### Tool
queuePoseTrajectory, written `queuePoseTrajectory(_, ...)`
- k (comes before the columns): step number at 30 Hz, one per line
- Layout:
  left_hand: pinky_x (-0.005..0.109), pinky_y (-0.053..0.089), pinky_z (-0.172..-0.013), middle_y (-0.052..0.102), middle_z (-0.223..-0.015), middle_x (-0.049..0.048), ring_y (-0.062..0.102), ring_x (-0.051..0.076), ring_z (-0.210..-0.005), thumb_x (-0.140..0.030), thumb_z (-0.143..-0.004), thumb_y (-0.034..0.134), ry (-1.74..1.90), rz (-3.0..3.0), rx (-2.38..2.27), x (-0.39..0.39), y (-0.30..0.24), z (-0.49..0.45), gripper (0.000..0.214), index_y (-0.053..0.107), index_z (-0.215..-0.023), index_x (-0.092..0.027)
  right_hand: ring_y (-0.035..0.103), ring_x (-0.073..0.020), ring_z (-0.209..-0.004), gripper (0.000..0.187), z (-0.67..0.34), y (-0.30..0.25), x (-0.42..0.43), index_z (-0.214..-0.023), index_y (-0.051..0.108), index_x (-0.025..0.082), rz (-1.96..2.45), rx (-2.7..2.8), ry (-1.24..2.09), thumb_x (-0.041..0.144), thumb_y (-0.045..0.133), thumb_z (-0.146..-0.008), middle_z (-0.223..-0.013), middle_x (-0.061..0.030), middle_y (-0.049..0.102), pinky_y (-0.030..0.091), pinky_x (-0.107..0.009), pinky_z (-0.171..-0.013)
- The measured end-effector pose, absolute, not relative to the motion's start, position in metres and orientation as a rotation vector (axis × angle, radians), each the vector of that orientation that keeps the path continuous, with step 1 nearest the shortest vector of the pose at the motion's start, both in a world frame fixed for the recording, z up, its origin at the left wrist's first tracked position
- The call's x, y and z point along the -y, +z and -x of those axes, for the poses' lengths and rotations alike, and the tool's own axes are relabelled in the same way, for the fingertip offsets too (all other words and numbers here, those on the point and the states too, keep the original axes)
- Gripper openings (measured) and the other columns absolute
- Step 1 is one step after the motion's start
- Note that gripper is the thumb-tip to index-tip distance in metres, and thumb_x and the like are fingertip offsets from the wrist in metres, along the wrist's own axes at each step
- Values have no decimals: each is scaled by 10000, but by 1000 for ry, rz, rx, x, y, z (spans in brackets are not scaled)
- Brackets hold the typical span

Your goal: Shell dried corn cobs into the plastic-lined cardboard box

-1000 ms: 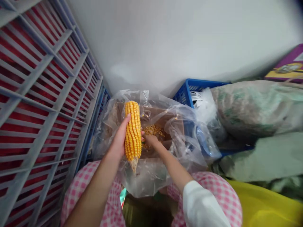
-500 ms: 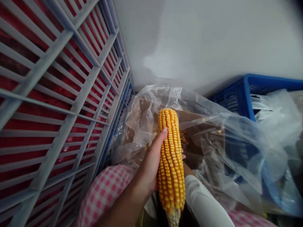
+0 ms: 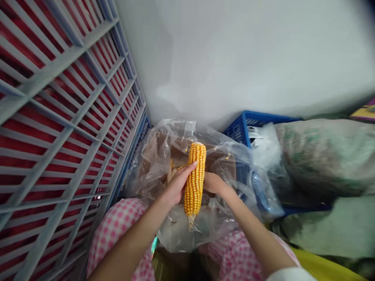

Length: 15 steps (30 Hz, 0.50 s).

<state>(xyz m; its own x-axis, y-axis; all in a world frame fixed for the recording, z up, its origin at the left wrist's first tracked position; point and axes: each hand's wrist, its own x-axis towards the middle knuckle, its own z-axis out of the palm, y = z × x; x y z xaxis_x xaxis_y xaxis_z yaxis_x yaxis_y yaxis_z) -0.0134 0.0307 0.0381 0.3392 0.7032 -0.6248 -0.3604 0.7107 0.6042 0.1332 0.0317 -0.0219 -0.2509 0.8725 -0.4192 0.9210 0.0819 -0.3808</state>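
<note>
An ear of yellow corn [image 3: 195, 179] slants upright in the middle of the head view, its pale stalk end pointing down toward me. My left hand [image 3: 181, 182] is closed round it from the left, with the thumb lying along the kernels. On the other side, my right hand [image 3: 214, 183] is just behind the ear; its fingers are hidden, so I cannot tell whether they touch the corn. Beneath both hands, a clear plastic bag [image 3: 202, 230] lines a cardboard box [image 3: 230, 164]. Loose kernels and a few pale cobs [image 3: 172, 171] show inside.
A tall slatted grey crate [image 3: 64, 128] with red contents stands close on my left. The white wall [image 3: 234, 58] rises behind. To the right are a blue crate [image 3: 244, 125] holding white plastic bags [image 3: 265, 146] and a bulky sack [image 3: 331, 156]. My checked-cloth knees flank the box.
The corn now appears smaller and farther from the camera, still in my left hand. My right hand has come into clearer view beside it. The view takes in more to the right.
</note>
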Motion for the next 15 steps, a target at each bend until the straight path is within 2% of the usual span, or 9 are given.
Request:
queuePoseTrajectory(3, 216, 383, -626, 636, -845, 33, 557, 135, -750, -421, -634, 654, 623, -600, -990, -32, 39, 8, 380, 627, -911, -163, 586, -157, -716, 234, -162, 11, -9, -980, 544, 181, -2341, -2300, -921, 251, 364, -848, -811, -49, 633, 397, -245, -640)
queuePoseTrajectory(7, 229, 385, -658, 608, -844, 25, 541, 140, -751, -392, -598, 692, 605, -802, -999, -33, 42, -6, 434, 570, -953, -175, 509, -119, -566, 387, -177, 29, 5, -867, 599, 161, -2999, -2339, -1126, 427, 319, -859, -614, -3, 568, 402, -232, -589)
queuePoseTrajectory(11, 225, 388, -622, 582, -814, 21, 524, 126, -678, -404, -618, 672, 684, -890, -1080, -28, 33, -16, 466, 524, -998, -177, 529, -120, -543, 343, -176, 34, 2, -937, 637, 162, -2797, -2512, -1566, 420, 454, -806, -600, -3, 598, 441, -239, -596)
queuePoseTrajectory(15, 224, 398, -675, 578, -880, 33, 536, 139, -760, -419, -651, 638, 818, -932, -1161, -29, 22, -21, 433, 520, -990, -176, 619, -159, -710, 260, -178, 37, -1, -856, 678, 203, -2619, -2652, -1410, 386, 509, -780, -817, -28, 682, 471, -265, -711)
